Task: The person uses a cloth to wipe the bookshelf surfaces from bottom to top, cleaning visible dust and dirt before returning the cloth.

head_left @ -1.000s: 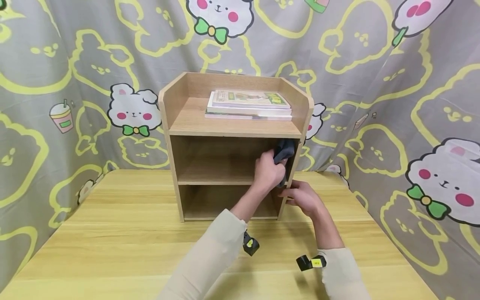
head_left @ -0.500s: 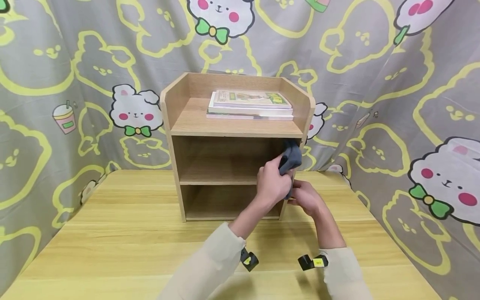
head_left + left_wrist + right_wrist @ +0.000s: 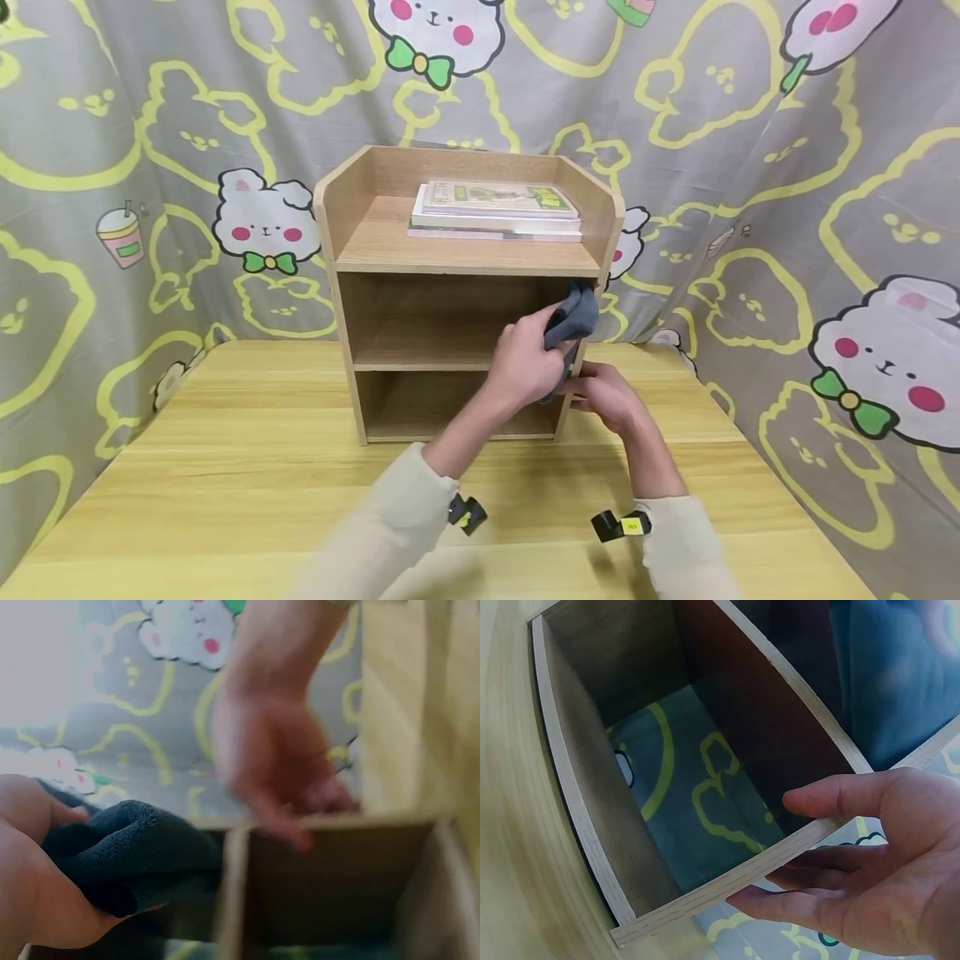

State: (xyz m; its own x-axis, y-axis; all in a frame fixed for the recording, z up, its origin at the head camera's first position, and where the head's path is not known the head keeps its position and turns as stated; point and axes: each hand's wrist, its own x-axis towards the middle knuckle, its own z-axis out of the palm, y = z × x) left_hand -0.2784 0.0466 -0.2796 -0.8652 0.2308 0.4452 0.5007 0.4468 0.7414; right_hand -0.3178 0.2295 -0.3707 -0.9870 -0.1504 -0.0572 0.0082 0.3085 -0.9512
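Observation:
A small wooden shelf unit (image 3: 465,268) stands on the table. My left hand (image 3: 527,357) grips a dark blue-grey cloth (image 3: 576,318) at the front of the middle compartment, against its right side panel. In the left wrist view the cloth (image 3: 150,844) looks thick and fuzzy, bunched between thumb and fingers. Lower down, my right hand (image 3: 609,396) holds the front edge of that same panel. The right wrist view shows its thumb inside the lower compartment and its fingers (image 3: 802,904) outside, around the panel edge (image 3: 739,879).
Several thin books (image 3: 495,212) lie stacked on the unit's top board. A light wooden table (image 3: 247,492) extends around the unit. A grey patterned curtain (image 3: 172,100) hangs behind and at both sides. Each wrist carries a small black camera (image 3: 618,525).
My left hand has brought the cloth lower and nearer the front edge of the right panel, then slightly back left. My right hand has stayed on the panel.

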